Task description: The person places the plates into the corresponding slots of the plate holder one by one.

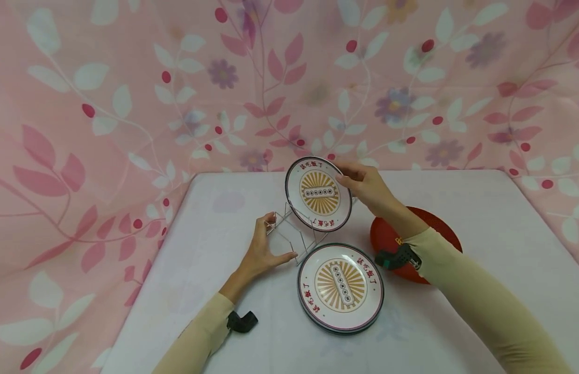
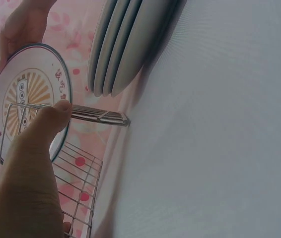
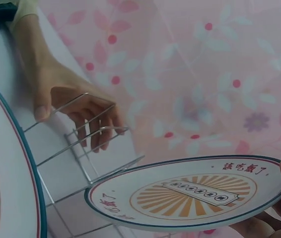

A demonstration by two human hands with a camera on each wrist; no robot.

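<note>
A white plate point(image 1: 319, 193) with a dark rim, gold rays and red characters stands tilted at the wire dish rack point(image 2: 100, 116). My right hand point(image 1: 374, 191) pinches its right edge, thumb on the front face and fingers behind. The plate's lower edge is among the rack's wires in the head view. My left hand point(image 1: 260, 250) grips the rack's left end, its thumb at the near corner and its fingers at the far one. Close in front of the rack lies a stack of several matching plates point(image 1: 340, 288), their edges showing in the left wrist view.
A red round dish point(image 1: 441, 228) with a yellow mark sits right of the plates, partly hidden under my right forearm. Everything stands on a white-covered table point(image 1: 214, 218). A pink floral cloth point(image 1: 308, 88) hangs behind the far table edge.
</note>
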